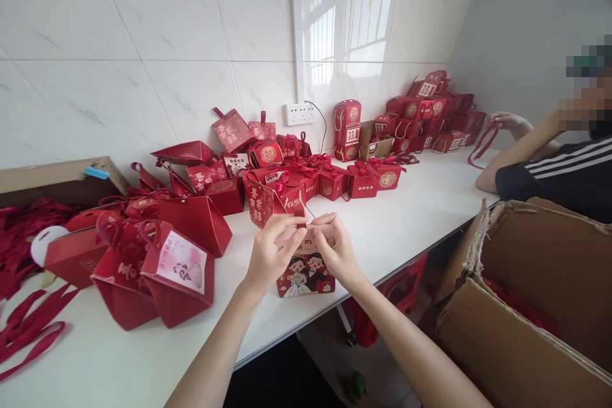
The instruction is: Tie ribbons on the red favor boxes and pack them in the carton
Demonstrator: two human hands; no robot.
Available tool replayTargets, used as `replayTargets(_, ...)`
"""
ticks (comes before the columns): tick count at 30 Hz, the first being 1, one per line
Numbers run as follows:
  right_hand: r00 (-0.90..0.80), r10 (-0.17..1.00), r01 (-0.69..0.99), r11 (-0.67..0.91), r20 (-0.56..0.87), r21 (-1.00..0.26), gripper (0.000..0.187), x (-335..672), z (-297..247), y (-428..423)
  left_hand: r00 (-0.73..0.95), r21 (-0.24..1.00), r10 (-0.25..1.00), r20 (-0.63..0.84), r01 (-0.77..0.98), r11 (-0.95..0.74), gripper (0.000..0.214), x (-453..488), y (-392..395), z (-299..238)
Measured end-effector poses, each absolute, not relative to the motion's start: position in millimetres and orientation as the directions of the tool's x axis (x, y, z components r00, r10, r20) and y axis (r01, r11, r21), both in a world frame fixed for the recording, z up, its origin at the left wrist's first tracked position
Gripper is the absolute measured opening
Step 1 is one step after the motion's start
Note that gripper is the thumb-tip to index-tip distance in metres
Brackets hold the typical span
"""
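Note:
A small red gift box (306, 277) printed with a cartoon bride and groom stands at the table's front edge. My left hand (277, 243) pinches at its top left, where a short piece of dark red ribbon (299, 211) shows at the fingers. On the top right of the same box, my right hand (333, 245) has thumb and fingers closed on the upper edge. Fingers partly cover the box's top. Just behind it stands a red gift box with gold lettering (262, 199).
Several red gift boxes (179, 271) crowd the table (268, 325) on the left and along the tiled wall. Loose red ribbons (33, 331) lie far left. An open cardboard carton (540, 344) stands right. A co-worker's hand (509, 121) holds a ribbon at the far right.

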State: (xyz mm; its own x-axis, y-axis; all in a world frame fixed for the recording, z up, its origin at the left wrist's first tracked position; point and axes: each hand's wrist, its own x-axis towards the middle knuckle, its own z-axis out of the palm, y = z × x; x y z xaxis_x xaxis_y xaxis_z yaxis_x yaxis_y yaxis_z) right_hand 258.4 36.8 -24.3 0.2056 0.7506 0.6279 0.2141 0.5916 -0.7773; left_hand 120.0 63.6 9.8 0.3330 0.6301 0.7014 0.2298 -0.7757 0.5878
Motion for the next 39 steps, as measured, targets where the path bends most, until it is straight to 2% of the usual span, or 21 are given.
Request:
replayTargets(3,0.217,0.771,0.19,0.569,0.599,-0.8,0.013,257.5,-23.3,35.5,0.261,0.763,0.774,0.577,0.166,-0.625,0.019,122.5,63.7,12.4)
replayTargets(5,0.246,0.765,0.176,0.569,0.596,-0.803,0.012,256.6,-22.2,35.5,0.262,0.807,0.809,0.527,0.144,-0.572,0.021,122.7,65.8,13.6)
replayTargets(7,0.266,0.755,0.175,0.574,0.6,-0.8,0.012,256.0,-21.6,36.4,0.287,0.793,0.791,0.54,0.141,-0.592,0.019,122.2,68.2,14.2)
replayTargets(13,0.238,0.762,0.193,0.57,0.602,-0.798,0.012,255.7,-22.4,40.3,0.323,0.631,0.67,0.668,0.229,-0.741,0.018,122.8,71.3,10.9)
replayTargets(17,0.262,0.715,0.283,0.585,0.648,-0.76,0.009,254.3,-24.0,40.3,0.301,0.6,0.654,0.694,0.262,-0.756,0.019,124.5,72.4,7.5)
replayTargets(20,0.225,0.591,0.423,0.657,0.774,-0.624,0.008,254.0,-26.9,40.2,0.296,0.589,0.653,0.697,0.282,-0.757,0.021,124.2,72.7,6.6)
replayTargets(23,0.105,0.435,0.571,0.709,0.894,-0.413,0.022,254.8,-30.6,41.0,0.309,0.597,0.664,0.681,0.291,-0.747,0.023,123.2,71.7,7.7)
replayTargets(25,0.058,0.407,0.618,0.702,0.911,-0.353,0.028,255.2,-32.5,41.7,0.31,0.602,0.673,0.672,0.301,-0.74,0.024,122.6,70.7,9.1)
replayTargets(39,0.084,0.448,0.667,0.638,0.89,-0.384,0.026,252.9,-33.2,38.8,0.259,0.566,0.641,0.723,0.311,-0.764,0.023,125.4,69.6,5.6)
